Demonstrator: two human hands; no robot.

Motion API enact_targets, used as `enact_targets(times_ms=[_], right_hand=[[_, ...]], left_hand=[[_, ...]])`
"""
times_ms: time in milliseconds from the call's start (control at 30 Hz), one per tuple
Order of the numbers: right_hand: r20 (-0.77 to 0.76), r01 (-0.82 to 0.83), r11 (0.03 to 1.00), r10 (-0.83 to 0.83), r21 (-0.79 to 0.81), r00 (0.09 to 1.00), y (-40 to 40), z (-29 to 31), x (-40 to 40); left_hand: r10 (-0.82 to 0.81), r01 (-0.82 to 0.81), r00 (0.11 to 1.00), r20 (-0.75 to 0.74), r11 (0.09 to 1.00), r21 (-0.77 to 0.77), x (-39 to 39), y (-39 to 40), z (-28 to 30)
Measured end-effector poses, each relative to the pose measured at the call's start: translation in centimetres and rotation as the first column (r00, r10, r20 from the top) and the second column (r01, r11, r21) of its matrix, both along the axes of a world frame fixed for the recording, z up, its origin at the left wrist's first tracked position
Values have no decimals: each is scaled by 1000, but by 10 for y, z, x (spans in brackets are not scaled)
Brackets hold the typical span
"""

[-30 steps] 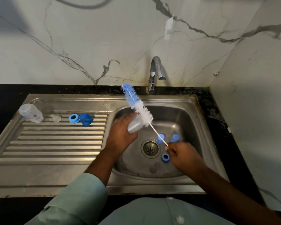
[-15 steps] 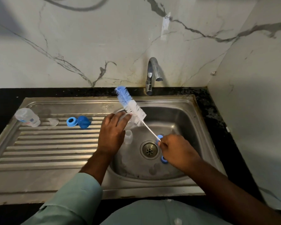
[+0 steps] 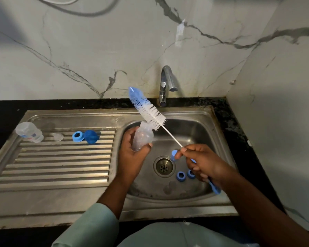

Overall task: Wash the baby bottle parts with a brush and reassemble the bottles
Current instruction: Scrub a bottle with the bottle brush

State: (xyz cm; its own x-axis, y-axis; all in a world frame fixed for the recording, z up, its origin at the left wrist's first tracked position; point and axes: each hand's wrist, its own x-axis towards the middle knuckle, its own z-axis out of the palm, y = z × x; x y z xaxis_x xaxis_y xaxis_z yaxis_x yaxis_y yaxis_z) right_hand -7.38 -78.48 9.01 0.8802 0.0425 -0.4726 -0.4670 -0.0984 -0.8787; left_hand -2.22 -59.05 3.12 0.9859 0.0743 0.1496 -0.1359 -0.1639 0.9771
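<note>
Left hand [image 3: 130, 157] — fingers curled round clear bottle [image 3: 143, 138], over sink [image 3: 203, 120] basin's left edge. Right hand [image 3: 202, 162] — pinching bottle brush [image 3: 151, 113] wire, bristles above the bottle.

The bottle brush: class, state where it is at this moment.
In the head view, the bottle brush slants over the sink basin, its handle held by the right hand, bristles just above the clear bottle in the left hand.

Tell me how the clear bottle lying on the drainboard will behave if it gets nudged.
The clear bottle lies on its side, so it may roll, though the ribs of the drainboard could check it. It looks like thin, empty plastic, so probably light and easily shifted. It may be wet, so possibly slippery.
</note>
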Motion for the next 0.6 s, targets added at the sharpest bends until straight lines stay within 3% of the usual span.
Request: enact_targets(times_ms=[100,167,400,533,600], right_hand=[[-42,18,990,-12,143,999,-1,-3,-9],[-80,9,981,6,193,997,-2,-1,-15],[-210,-55,945,128,321,969,-10,15,-18],[-235,-98,946,175,309,956,-14,19,-12],[-237,-120,939,203,322,950,-15,20,-9]], left_hand=[[-47,24,996,-75,959,-283,3,-2,1],[-57,22,994,-88,933,-358,8,0,0],[-134,86,984,-114,932,-352,16,6,4],[-288,249,948,-134,936,-247,19,10,8],[-222,194,969,-111,956,-220,23,14,12]])
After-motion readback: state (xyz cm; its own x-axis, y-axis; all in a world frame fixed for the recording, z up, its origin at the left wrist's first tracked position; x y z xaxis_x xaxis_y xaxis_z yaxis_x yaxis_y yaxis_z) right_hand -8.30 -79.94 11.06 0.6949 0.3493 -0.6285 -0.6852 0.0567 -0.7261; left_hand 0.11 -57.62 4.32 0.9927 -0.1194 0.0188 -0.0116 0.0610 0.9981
